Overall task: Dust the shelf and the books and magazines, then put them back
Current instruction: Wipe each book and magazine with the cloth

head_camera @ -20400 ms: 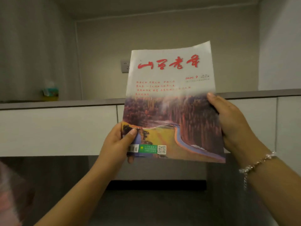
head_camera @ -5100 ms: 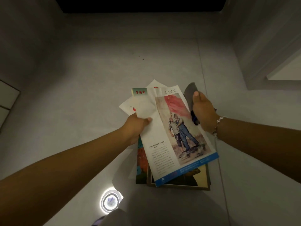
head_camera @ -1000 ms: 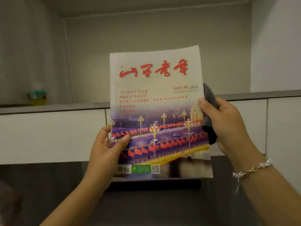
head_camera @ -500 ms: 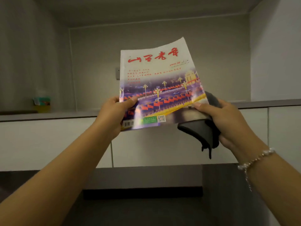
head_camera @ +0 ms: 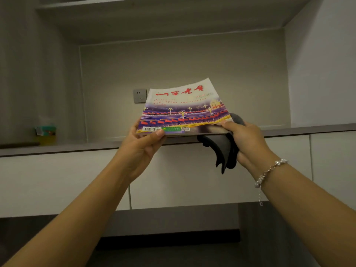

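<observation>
A magazine (head_camera: 183, 110) with red title lettering and a street scene on its cover is held nearly flat, cover up, at the level of the grey shelf (head_camera: 77, 146). My left hand (head_camera: 142, 145) pinches its near left corner, thumb on top. My right hand (head_camera: 244, 141) pinches the near right corner and also grips a dark grey dusting cloth (head_camera: 223, 151), which hangs below the magazine. The far edge of the magazine reaches over the shelf.
A wall socket (head_camera: 140, 95) sits on the back wall of the alcove. A small green and yellow box (head_camera: 46, 132) stands at the shelf's far left. White cabinet fronts (head_camera: 57, 180) run below the shelf, and a board (head_camera: 163, 20) closes the alcove overhead.
Both hands have tipped the magazine from upright to nearly flat and pushed it forward and up toward the shelf. The cloth now hangs under the magazine.
</observation>
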